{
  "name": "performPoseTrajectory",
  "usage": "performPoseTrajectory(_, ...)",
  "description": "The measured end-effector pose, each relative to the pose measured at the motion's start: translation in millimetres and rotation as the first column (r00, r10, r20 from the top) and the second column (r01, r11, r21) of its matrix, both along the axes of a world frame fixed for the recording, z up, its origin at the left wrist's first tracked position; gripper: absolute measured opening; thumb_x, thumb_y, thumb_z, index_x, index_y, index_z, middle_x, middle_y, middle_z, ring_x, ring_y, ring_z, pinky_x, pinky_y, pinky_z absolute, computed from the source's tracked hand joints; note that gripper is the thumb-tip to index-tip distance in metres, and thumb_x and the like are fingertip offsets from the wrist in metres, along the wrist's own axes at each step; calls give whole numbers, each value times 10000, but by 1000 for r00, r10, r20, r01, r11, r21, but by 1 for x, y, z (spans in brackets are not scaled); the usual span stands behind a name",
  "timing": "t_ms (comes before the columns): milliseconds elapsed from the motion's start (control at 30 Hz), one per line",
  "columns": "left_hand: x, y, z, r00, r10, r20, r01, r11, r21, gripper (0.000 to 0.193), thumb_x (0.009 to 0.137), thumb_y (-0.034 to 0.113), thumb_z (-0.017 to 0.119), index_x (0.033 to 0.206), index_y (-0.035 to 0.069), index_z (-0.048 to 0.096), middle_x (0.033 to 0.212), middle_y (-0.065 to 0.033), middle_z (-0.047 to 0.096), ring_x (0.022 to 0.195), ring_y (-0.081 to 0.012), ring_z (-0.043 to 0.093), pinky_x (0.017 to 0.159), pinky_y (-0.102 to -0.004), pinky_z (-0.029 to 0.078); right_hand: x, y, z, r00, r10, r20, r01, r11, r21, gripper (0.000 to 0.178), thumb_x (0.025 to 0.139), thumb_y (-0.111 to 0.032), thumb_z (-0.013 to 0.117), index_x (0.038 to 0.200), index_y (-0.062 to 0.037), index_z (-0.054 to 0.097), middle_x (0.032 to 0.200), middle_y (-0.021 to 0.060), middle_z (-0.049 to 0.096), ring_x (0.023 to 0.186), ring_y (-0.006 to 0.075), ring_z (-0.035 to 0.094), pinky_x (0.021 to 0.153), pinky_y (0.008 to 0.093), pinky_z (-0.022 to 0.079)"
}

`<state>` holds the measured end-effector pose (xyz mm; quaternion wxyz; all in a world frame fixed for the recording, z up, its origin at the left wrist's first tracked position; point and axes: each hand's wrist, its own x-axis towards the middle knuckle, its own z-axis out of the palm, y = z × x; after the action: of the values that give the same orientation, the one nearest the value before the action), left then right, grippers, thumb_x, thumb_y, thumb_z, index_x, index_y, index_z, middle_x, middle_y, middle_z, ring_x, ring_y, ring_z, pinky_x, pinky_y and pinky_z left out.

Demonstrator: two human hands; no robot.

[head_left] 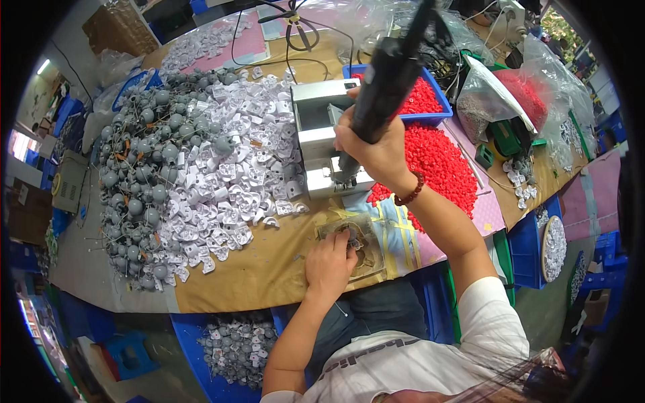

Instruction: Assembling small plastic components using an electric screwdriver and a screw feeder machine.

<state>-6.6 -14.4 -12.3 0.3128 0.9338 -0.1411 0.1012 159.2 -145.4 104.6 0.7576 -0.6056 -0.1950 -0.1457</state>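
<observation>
My right hand (376, 144) is wrapped round a black electric screwdriver (390, 84), held at a slant with its cord rising at the top. The screwdriver's lower end is at the front of a silver metal box (322, 138), which looks like a screw feeder. Whether its tip touches the box I cannot tell. Lower down, my left hand (329, 265) has its fingers curled over a shallow, clear-walled fixture (369, 258) near the table's front edge. A small grey piece (353, 240) shows at those fingertips, partly hidden by them.
White plastic parts (228, 174) lie heaped left of the box, beside grey round parts with wires (144, 161). Red pieces (437, 171) are piled on the right, with more in a blue tray (433, 115). Pliers (300, 33) lie behind. A blue bin (191, 359) stands below the table.
</observation>
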Motion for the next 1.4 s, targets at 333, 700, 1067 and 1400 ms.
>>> performPoseTrajectory(333,-1,0,-2,1000,8,-26,-9,1000,-20,364,812,180,764,1149,77,671,994,-119,678,873,-345,671,735,-470,508,-29,-1,-16,976,38,-213,-82,976,-204,578,815,-26,784,1331,-35,525,893,-10,607,770,75,586,681,274,511)
performPoseTrajectory(700,-1,0,-7,1000,5,-25,-5,1000,-6,362,821,183,750,1146,90,619,956,-108,660,767,-378,648,662,-503,493,-100,-17,-38,968,160,-194,-187,973,-132,482,831,2,787,1232,-9,518,929,21,610,849,108,608,757,301,517)
performPoseTrajectory(1067,0,5,-5,999,-36,-12,36,999,5,400,796,222,782,1147,145,608,931,-72,606,801,-330,642,681,-464,464,-116,-23,-76,996,93,15,-77,890,-449,224,809,-146,820,906,-54,640,750,30,616,660,150,594,647,332,511)
performPoseTrajectory(1400,-1,4,-3,998,-43,-42,45,998,44,472,782,231,788,1208,161,598,1029,-65,624,839,-303,669,708,-446,481,-136,-35,-107,914,342,-218,-397,865,-307,276,860,-94,751,1103,-19,644,1008,54,701,921,158,678,878,318,564)
